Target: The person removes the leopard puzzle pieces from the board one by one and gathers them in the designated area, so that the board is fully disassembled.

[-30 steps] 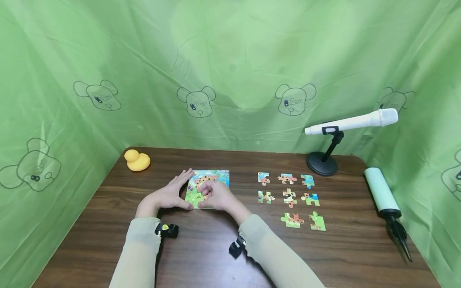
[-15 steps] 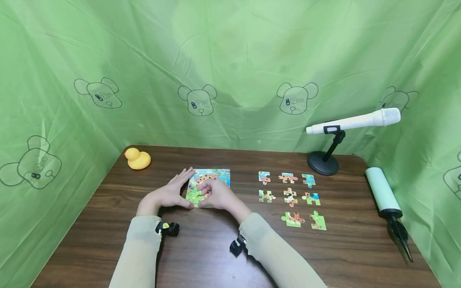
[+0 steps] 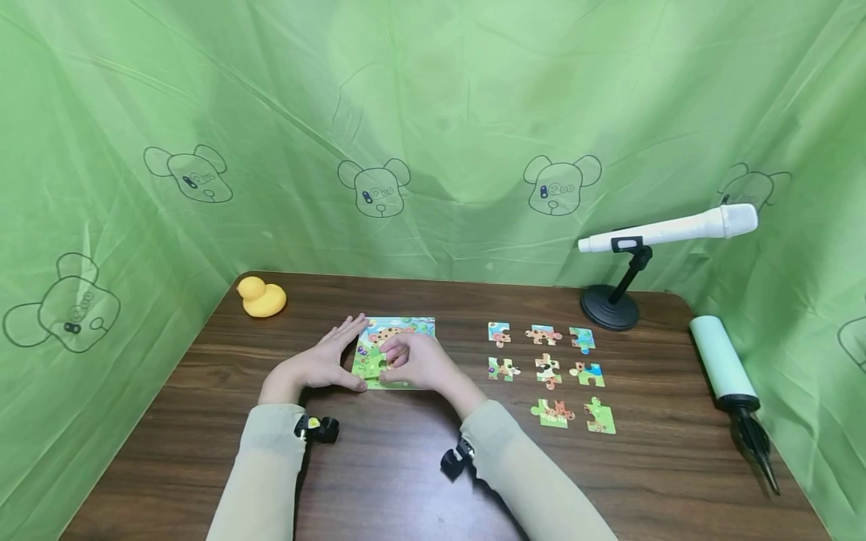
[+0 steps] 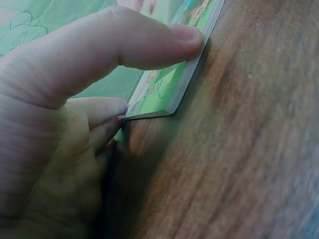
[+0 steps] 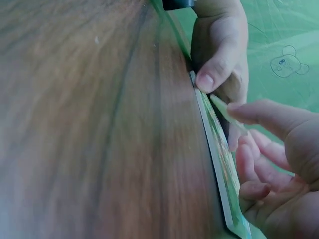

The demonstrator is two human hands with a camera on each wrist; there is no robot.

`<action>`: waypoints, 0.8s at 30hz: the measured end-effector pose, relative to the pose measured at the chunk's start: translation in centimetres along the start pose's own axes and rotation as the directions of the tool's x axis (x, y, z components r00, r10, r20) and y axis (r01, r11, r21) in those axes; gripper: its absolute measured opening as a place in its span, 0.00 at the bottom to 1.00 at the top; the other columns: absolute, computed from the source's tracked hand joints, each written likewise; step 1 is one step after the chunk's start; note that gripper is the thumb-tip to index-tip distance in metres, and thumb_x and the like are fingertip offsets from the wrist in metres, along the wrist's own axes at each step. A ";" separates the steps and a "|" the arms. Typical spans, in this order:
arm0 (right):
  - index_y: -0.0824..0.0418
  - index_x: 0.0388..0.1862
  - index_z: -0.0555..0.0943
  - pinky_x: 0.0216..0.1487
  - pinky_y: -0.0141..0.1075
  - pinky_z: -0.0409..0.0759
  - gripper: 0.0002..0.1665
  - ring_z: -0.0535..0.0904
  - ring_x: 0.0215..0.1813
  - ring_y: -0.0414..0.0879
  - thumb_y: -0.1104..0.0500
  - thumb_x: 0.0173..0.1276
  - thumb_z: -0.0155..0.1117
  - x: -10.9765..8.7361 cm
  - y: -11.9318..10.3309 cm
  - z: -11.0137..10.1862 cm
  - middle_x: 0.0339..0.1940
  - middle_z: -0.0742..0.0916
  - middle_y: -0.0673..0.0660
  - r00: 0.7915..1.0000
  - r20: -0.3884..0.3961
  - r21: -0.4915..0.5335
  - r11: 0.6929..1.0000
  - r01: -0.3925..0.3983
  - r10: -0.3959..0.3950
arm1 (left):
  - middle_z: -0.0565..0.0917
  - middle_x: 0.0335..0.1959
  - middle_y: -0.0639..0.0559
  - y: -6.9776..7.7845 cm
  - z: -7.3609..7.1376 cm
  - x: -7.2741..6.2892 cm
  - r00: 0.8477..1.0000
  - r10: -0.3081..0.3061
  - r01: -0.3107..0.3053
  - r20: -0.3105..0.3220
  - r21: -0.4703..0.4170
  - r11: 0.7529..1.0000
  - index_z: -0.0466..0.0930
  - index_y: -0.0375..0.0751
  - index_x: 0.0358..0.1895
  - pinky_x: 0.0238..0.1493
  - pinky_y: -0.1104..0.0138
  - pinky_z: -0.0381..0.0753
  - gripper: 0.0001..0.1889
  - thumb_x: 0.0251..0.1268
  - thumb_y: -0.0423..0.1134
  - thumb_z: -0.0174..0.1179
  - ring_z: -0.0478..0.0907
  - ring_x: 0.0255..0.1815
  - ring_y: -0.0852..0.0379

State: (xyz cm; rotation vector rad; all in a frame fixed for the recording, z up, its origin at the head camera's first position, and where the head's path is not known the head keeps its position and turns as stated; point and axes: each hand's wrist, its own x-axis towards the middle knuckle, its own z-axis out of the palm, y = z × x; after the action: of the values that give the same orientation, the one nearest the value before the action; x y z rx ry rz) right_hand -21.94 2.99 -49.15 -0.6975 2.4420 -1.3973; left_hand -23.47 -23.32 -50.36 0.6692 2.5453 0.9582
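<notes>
A colourful square jigsaw board (image 3: 421,326) with an animal picture lies on the table, left of its middle. My left hand (image 3: 319,367) spreads around its near left corner, fingers straight along the left side; the thumb (image 4: 159,47) rests on the near edge. With thumb and index finger, my right hand (image 3: 428,362) pinches a green puzzle piece (image 5: 228,114), tilted over the board in the right wrist view. The right hand hides part of the picture in the head view.
Several loose puzzle pieces (image 3: 546,368) lie in rows to the right. A yellow rubber duck (image 3: 262,298) sits at the back left. At the back right stands a white microphone (image 3: 676,228) on a black stand (image 3: 610,308). Along the right edge lies a pale green hand pump (image 3: 722,362).
My right hand has shifted slightly right and lifted its fingers a little, with the puzzle piece held. My left hand stays at the board's corner. The head view has shifted slightly.
</notes>
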 end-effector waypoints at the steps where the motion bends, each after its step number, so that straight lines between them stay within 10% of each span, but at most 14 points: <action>1: 0.64 0.55 0.89 0.47 0.28 0.87 0.26 0.88 0.39 0.38 0.62 0.57 0.88 -0.1 0.0 -0.2 0.44 0.93 0.57 1.000 -0.001 -0.003 1.000 0.019 -0.019 | 0.45 0.92 0.39 0.0 0.0 0.0 1.000 0.000 0.000 0.000 0.000 1.000 0.47 0.38 0.91 0.88 0.38 0.38 0.69 0.50 0.54 0.83 0.35 0.92 0.36; 16: 0.56 0.58 0.90 0.57 0.53 0.88 0.26 0.88 0.48 0.48 0.57 0.61 0.88 -2.7 0.7 -3.9 0.47 0.93 0.53 0.989 -0.062 -0.023 0.991 0.131 -0.132 | 0.44 0.92 0.40 0.3 0.0 -0.2 1.000 -0.028 0.028 -0.006 -0.007 1.000 0.47 0.40 0.91 0.88 0.37 0.39 0.69 0.49 0.52 0.83 0.35 0.92 0.36; 24: 0.55 0.58 0.89 0.61 0.49 0.86 0.27 0.88 0.51 0.52 0.59 0.60 0.89 -5.1 0.8 -6.3 0.50 0.93 0.49 0.988 -0.084 -0.020 0.991 0.130 -0.131 | 0.44 0.92 0.40 0.1 0.0 -0.1 1.000 -0.014 0.014 -0.005 0.006 1.000 0.46 0.39 0.91 0.88 0.39 0.39 0.69 0.50 0.52 0.84 0.35 0.92 0.36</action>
State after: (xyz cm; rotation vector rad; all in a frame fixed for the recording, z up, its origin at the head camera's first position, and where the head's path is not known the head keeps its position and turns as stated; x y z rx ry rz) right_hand -20.50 10.69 -46.73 -0.8307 2.5149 -1.4873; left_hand -23.37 -23.27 -50.28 0.6504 2.5550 0.9485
